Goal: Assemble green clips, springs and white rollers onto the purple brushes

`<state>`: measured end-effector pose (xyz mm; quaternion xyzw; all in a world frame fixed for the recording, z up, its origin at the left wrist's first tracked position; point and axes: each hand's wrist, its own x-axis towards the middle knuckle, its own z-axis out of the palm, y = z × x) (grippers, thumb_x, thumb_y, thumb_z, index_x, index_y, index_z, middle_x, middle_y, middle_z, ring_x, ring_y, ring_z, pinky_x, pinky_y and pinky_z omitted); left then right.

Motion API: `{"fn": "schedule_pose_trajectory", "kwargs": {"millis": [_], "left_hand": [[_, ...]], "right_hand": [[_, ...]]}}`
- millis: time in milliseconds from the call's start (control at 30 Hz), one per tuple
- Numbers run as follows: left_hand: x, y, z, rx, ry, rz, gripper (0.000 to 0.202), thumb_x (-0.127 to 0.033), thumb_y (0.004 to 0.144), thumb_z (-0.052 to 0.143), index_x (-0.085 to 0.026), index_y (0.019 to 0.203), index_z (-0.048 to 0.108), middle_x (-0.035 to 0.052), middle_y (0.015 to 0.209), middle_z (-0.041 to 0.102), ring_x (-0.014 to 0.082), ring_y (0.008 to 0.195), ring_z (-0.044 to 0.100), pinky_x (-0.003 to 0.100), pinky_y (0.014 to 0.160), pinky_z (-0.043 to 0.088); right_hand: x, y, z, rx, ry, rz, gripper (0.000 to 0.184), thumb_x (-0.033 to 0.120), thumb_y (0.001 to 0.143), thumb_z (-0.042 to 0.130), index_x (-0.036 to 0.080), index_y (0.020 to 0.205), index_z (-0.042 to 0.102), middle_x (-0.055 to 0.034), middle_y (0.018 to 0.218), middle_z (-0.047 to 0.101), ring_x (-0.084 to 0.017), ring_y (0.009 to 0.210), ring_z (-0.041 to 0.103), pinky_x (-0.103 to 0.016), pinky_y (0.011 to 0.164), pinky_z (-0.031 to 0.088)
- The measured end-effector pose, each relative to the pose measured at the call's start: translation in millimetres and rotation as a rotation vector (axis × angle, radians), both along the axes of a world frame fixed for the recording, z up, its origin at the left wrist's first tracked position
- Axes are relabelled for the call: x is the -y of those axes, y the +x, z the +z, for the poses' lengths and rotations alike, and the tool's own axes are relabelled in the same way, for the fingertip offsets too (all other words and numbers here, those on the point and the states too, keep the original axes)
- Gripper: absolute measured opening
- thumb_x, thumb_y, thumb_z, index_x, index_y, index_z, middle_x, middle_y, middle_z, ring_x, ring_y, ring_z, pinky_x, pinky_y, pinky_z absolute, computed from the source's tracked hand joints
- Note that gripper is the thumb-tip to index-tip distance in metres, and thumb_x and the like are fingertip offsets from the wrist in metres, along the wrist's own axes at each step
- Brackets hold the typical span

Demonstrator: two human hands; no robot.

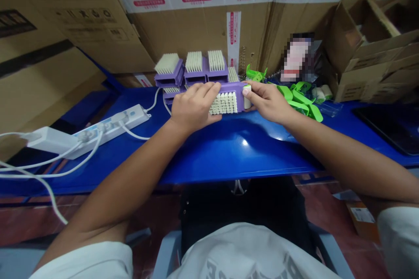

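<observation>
A purple brush head (240,96) with rows of cream bristles is held just above the blue table. My left hand (195,107) is closed around its left part, with the thumb below the bristles, and hides that end. At its right end my right hand (266,99) pinches a small white cylinder (246,96) with a green edge on top. The cylinder is against or very near the purple end; I cannot tell if they are joined. Behind my hands stand stacked purple brush heads (196,66), bristles up.
Green plastic parts (303,100) and white cylinders (322,92) lie to the right. Springs (242,57) are by the cardboard wall. A white power strip (109,128) with cables lies left. Open cardboard boxes (366,48) and a dark tablet-like slab (393,124) are at right. The blue table's edge (242,178) is in front.
</observation>
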<state>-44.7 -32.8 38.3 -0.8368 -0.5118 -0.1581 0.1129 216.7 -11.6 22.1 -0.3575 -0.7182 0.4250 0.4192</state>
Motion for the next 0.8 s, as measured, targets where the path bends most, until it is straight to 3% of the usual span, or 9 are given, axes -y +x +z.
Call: {"fn": "schedule_pose_trajectory", "kwargs": {"millis": [100,233,300,333,400,500,633,733,800], "left_hand": [[1.1,3.9,0.3,0.009,-0.014,0.001,0.094,-0.043,0.088,0.088,-0.023,0.173,0.055,0.0189,0.169,0.069,0.0494,0.154,0.065,0.056,0.114,0.063],[3.8,6.2,3.5,0.033,-0.048,-0.055,0.092,-0.049,0.090,0.085,-0.024,0.173,0.054,0.0169,0.169,0.068,0.0448,0.150,0.070,0.053,0.115,0.064],[3.3,3.8,4.7,0.034,-0.071,-0.078,0.092,-0.051,0.090,0.085,-0.024,0.172,0.055,0.0160,0.171,0.067,0.0426,0.148,0.071,0.050,0.114,0.065],[2.4,2.2,4.7,0.031,-0.085,-0.087,0.092,-0.052,0.089,0.085,-0.024,0.172,0.055,0.0158,0.171,0.066,0.0420,0.148,0.071,0.049,0.112,0.066],[-0.6,-0.9,3.7,0.023,-0.112,-0.101,0.093,-0.054,0.089,0.084,-0.024,0.172,0.055,0.0160,0.171,0.066,0.0417,0.150,0.070,0.048,0.112,0.066],[-5.7,-3.2,0.5,0.023,-0.147,-0.121,0.093,-0.055,0.090,0.082,-0.022,0.172,0.055,0.0174,0.169,0.068,0.0432,0.153,0.067,0.052,0.118,0.063],[-10.8,-4.0,-2.6,0.033,-0.192,-0.115,0.094,-0.056,0.090,0.080,-0.017,0.172,0.055,0.0208,0.166,0.069,0.0465,0.152,0.068,0.058,0.123,0.061],[-14.0,-5.7,-3.5,0.061,-0.235,-0.140,0.098,-0.060,0.089,0.077,-0.015,0.173,0.054,0.0207,0.168,0.068,0.0464,0.153,0.067,0.059,0.129,0.057],[-15.9,-7.0,-3.6,0.082,-0.277,-0.170,0.101,-0.063,0.087,0.076,-0.015,0.173,0.054,0.0205,0.171,0.066,0.0472,0.155,0.066,0.059,0.130,0.055]], "right_hand": [[-6.9,11.3,5.8,0.061,-0.030,0.020,0.077,0.093,0.094,0.075,0.026,0.130,0.083,-0.0085,0.122,0.087,-0.031,0.112,0.083,-0.044,0.081,0.078],[-15.9,63.8,35.8,0.336,0.096,-0.148,0.080,0.096,0.096,0.068,0.025,0.130,0.083,-0.0128,0.125,0.085,-0.031,0.096,0.083,-0.042,0.064,0.071],[-15.0,96.3,53.6,0.616,0.068,-0.079,0.069,0.085,0.088,0.086,0.024,0.121,0.086,-0.0108,0.108,0.086,-0.032,0.086,0.082,-0.047,0.070,0.072],[-13.3,109.6,60.5,0.778,0.077,-0.043,0.067,0.075,0.077,0.099,0.026,0.120,0.088,-0.0089,0.102,0.086,-0.034,0.086,0.082,-0.051,0.075,0.072],[-8.6,124.8,67.8,1.012,0.061,-0.016,0.077,0.050,0.054,0.114,0.028,0.124,0.089,-0.0082,0.108,0.087,-0.041,0.097,0.085,-0.059,0.087,0.073],[-2.2,119.2,65.2,1.226,-0.007,-0.042,0.087,0.026,0.047,0.112,0.025,0.131,0.087,-0.0144,0.128,0.084,-0.048,0.115,0.083,-0.062,0.099,0.071],[4.6,93.0,55.1,1.368,-0.056,-0.072,0.091,0.019,0.050,0.109,0.020,0.137,0.084,-0.0201,0.138,0.076,-0.045,0.109,0.083,-0.056,0.097,0.070],[10.9,82.0,51.0,1.342,-0.016,-0.093,0.095,0.013,0.043,0.108,0.021,0.134,0.084,-0.0190,0.134,0.076,-0.041,0.097,0.083,-0.056,0.087,0.069],[15.1,78.9,51.5,1.256,0.024,-0.021,0.083,0.011,0.044,0.105,0.023,0.124,0.087,-0.0152,0.121,0.079,-0.039,0.091,0.082,-0.054,0.082,0.069]]}}
